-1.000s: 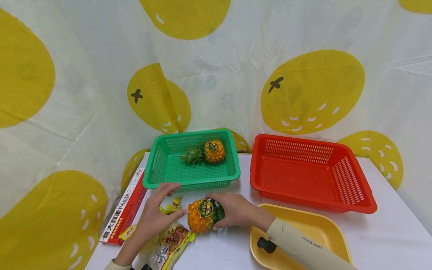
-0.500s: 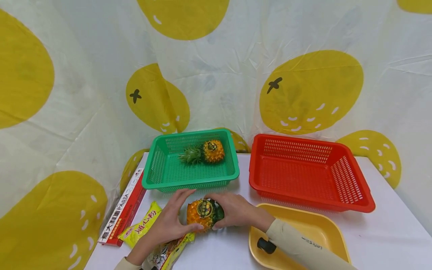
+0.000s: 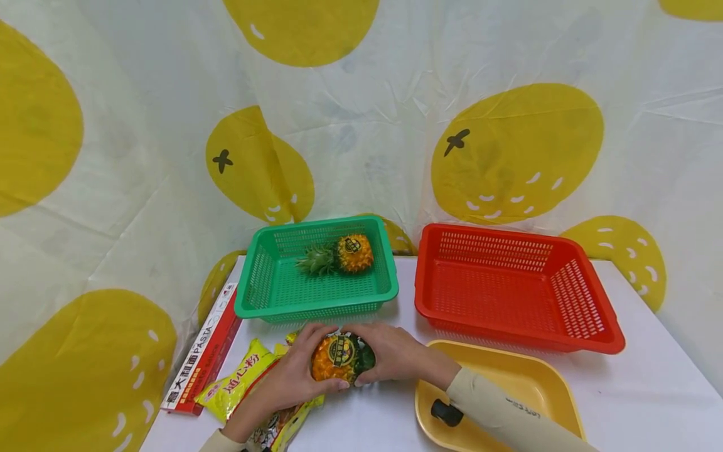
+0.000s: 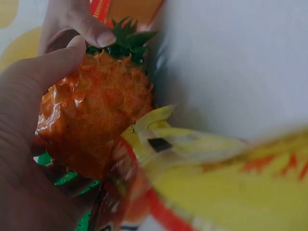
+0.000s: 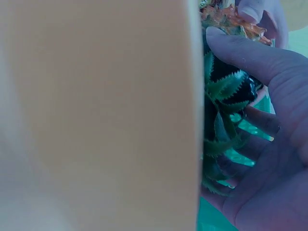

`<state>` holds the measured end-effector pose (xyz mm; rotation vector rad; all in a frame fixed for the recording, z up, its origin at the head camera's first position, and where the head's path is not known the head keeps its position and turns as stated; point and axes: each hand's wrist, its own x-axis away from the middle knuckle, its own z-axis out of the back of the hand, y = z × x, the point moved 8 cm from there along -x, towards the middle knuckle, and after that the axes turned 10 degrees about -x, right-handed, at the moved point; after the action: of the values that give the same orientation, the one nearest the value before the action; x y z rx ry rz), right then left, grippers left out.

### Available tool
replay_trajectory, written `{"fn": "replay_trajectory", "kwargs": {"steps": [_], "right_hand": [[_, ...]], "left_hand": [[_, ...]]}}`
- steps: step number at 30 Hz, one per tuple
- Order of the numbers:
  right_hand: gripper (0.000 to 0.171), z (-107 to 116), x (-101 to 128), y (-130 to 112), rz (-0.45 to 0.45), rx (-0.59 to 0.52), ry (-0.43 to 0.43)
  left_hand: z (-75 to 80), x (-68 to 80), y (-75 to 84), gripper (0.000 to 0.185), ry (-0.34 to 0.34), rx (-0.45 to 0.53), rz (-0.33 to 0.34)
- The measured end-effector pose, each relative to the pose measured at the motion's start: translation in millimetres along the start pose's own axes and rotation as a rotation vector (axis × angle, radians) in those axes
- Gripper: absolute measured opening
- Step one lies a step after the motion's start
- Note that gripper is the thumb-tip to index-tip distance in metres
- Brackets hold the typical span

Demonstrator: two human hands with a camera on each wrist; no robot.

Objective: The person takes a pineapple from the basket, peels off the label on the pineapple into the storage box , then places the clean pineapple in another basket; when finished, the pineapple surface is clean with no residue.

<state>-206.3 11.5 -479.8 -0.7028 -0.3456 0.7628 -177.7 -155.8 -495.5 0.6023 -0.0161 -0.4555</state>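
Between my two hands is a small pineapple (image 3: 327,359) with a black and gold label, its orange body turned left and its green crown right. My left hand (image 3: 296,373) grips the orange body, thumb on the near side and fingers round the far side. My right hand (image 3: 398,355) holds the crown end, its thumb by the dark base of the leaves (image 5: 226,86). In the left wrist view the thumbs of both hands meet close together on the pineapple (image 4: 103,106). A yellow macaroni bag (image 3: 240,380) lies under my left forearm, partly hidden.
A green basket (image 3: 316,312) at the back holds another pineapple (image 3: 354,253). To its right stands a red basket (image 3: 508,329). A yellow tray (image 3: 550,383) lies under my right forearm. On the left edge is a red and white pasta box (image 3: 200,358).
My left hand has moved right, from beside the pineapple to a grip round its orange body, uncovering more of the macaroni bag. My right hand has kept its hold on the crown end.
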Motion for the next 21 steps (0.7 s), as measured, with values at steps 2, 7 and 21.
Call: {"fn": "replay_trajectory", "kwargs": {"steps": [2,7,21], "right_hand": [[0.087,2,1,0,0.006,-0.006,0.003],[0.075,15,3,-3,0.022,-0.034,0.012],[0.033,31,-6,-25,0.083,-0.109,0.114]], "left_hand": [[0.0,-0.3,0.8,0.088,-0.004,0.001,-0.011],[-0.5,-1.4,2.1,0.083,-0.03,0.013,-0.023],[-1.0,-7.4,1.2,0.08,-0.099,0.041,-0.016]]}}
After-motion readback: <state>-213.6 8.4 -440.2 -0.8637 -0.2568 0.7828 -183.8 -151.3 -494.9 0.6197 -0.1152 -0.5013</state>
